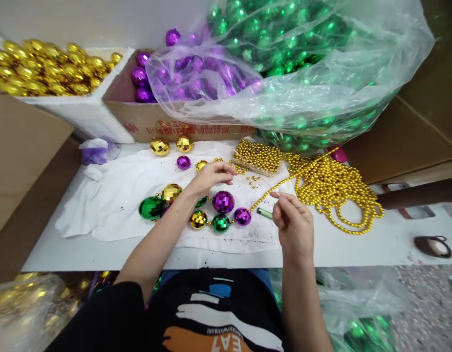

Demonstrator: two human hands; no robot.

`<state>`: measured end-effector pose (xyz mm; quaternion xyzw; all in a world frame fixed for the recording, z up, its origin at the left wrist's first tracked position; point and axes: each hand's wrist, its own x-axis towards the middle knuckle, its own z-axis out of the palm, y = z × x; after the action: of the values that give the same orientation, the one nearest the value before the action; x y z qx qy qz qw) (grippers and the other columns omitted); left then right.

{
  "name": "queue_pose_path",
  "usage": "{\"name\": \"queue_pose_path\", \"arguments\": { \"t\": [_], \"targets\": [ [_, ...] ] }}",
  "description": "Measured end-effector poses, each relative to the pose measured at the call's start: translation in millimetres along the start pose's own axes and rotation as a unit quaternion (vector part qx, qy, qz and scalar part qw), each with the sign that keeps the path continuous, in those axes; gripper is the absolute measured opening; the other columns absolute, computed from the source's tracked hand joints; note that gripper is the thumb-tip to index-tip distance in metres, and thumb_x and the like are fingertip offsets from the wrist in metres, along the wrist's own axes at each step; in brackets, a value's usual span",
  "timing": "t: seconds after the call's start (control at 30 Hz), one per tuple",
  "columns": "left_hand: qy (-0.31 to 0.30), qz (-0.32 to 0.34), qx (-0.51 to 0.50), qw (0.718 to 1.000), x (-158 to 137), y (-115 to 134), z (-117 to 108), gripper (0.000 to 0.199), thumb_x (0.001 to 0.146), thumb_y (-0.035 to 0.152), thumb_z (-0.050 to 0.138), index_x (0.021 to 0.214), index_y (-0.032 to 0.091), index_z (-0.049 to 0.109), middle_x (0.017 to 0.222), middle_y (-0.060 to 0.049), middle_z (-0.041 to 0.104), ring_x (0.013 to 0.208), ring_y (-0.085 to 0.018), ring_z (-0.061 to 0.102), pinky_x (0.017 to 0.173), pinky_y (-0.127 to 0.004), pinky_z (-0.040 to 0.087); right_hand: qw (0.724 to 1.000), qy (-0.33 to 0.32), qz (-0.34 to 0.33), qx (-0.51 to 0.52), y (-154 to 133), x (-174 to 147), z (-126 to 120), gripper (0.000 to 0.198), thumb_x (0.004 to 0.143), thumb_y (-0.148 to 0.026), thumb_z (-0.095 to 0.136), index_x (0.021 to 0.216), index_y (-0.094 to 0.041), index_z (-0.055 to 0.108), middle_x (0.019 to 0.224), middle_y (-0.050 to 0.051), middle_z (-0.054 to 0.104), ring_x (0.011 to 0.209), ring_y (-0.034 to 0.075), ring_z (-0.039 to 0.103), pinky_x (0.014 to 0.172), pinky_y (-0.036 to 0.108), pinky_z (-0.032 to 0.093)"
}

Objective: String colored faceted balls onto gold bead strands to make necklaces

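My left hand (217, 175) hovers over the white cloth, fingers loosely bent and slightly apart, with nothing visible in them. Its forearm hides part of a string of faceted balls, including a green ball (150, 208), a gold ball (198, 219) and a purple ball (223, 201). On the right, the thumb and fingers of my right hand (293, 220) are pinched together; a thin pale tip shows at them, too small to name. A strand of small gold beads (271, 189) runs from the end purple ball (243, 216) towards the pile. Beside the right hand lies a green-labelled tube (264, 213).
A clear box of loose gold beads (257, 156) stands beside piled gold bead strands (324, 183). Behind are a white box of gold balls (75, 115), a carton of purple balls (189, 124) and a plastic bag of green balls (321, 93). A tape roll (433, 246) lies right.
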<state>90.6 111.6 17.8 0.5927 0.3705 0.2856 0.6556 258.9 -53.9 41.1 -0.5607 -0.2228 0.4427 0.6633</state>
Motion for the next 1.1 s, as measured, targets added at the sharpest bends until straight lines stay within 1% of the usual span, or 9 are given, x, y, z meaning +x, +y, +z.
{"name": "queue_pose_path", "arguments": {
  "t": [0.03,0.07,0.13,0.23,0.33,0.47,0.67,0.93,1.1],
  "targets": [
    [0.027,-0.015,-0.118,0.992,-12,2,-8,0.011,0.073,0.011,0.068,0.081,0.015,0.073,0.085,-0.005,0.072,0.070,-0.012,0.066,0.074,-0.026,0.057,1.000,-0.011,0.012,-0.009,3,-2,1,0.022,0.080,-0.034,0.069,0.091,-0.015,0.074,0.047,-0.005,0.047,0.042,0.005,0.026,0.043,0.022,0.010],
    [0.051,-0.031,-0.214,0.975,-23,2,-14,0.011,0.074,0.008,0.068,0.081,0.015,0.072,0.085,-0.005,0.072,0.069,-0.010,0.066,0.072,-0.023,0.057,0.999,-0.024,0.025,-0.020,6,-5,3,0.023,0.080,-0.034,0.069,0.091,-0.015,0.074,0.047,-0.005,0.048,0.041,0.005,0.024,0.043,0.022,0.009],
    [0.095,-0.057,-0.341,0.933,-41,0,-24,0.015,0.077,0.001,0.062,0.082,0.013,0.070,0.084,-0.005,0.073,0.068,-0.008,0.066,0.070,-0.017,0.057,0.997,-0.047,0.043,-0.044,12,-11,6,0.025,0.080,-0.037,0.069,0.091,-0.014,0.073,0.046,-0.004,0.048,0.041,0.005,0.023,0.043,0.022,0.008],
    [0.138,-0.077,-0.431,0.888,-54,-6,-30,0.021,0.086,-0.002,0.052,0.084,0.011,0.068,0.082,-0.006,0.072,0.068,-0.007,0.068,0.068,-0.014,0.057,0.994,-0.060,0.042,-0.078,18,-19,11,0.027,0.080,-0.039,0.069,0.089,-0.014,0.073,0.046,-0.003,0.049,0.042,0.007,0.029,0.043,0.023,0.012],
    [0.153,-0.080,-0.466,0.868,-57,-9,-31,0.021,0.089,-0.001,0.049,0.084,0.010,0.066,0.079,-0.006,0.071,0.066,-0.007,0.067,0.065,-0.014,0.057,0.991,-0.069,0.036,-0.106,19,-25,15,0.027,0.080,-0.040,0.070,0.089,-0.015,0.073,0.049,-0.002,0.051,0.046,0.008,0.035,0.044,0.023,0.017],
    [0.144,-0.069,-0.484,0.860,-60,-10,-32,0.019,0.090,0.001,0.051,0.081,0.010,0.065,0.076,-0.005,0.069,0.061,-0.006,0.064,0.060,-0.013,0.056,0.988,-0.076,0.037,-0.127,17,-30,20,0.028,0.081,-0.041,0.068,0.091,-0.015,0.074,0.048,-0.003,0.049,0.047,0.008,0.034,0.046,0.023,0.020],
    [0.118,-0.047,-0.493,0.861,-66,-18,-34,0.016,0.089,0.004,0.055,0.079,0.011,0.064,0.075,-0.003,0.065,0.062,-0.006,0.063,0.060,-0.014,0.056,0.987,-0.083,0.029,-0.138,17,-29,26,0.029,0.082,-0.042,0.067,0.092,-0.016,0.075,0.048,-0.003,0.050,0.047,0.007,0.034,0.047,0.023,0.021],
    [0.102,-0.029,-0.477,0.873,-67,-23,-35,0.004,0.083,0.008,0.067,0.082,0.012,0.066,0.079,-0.002,0.065,0.065,-0.007,0.063,0.061,-0.015,0.057,0.984,-0.095,0.011,-0.153,20,-29,21,0.027,0.083,-0.039,0.066,0.092,-0.015,0.075,0.049,-0.003,0.050,0.049,0.009,0.038,0.049,0.024,0.026],
    [0.101,-0.031,-0.451,0.887,-69,-25,-36,0.012,0.077,0.013,0.077,0.082,0.013,0.066,0.076,0.000,0.062,0.064,-0.006,0.061,0.060,-0.014,0.056,0.976,-0.119,0.002,-0.184,18,-31,16,0.026,0.086,-0.039,0.063,0.093,-0.016,0.074,0.048,-0.005,0.047,0.049,0.010,0.040,0.052,0.025,0.030]
  ]
}}
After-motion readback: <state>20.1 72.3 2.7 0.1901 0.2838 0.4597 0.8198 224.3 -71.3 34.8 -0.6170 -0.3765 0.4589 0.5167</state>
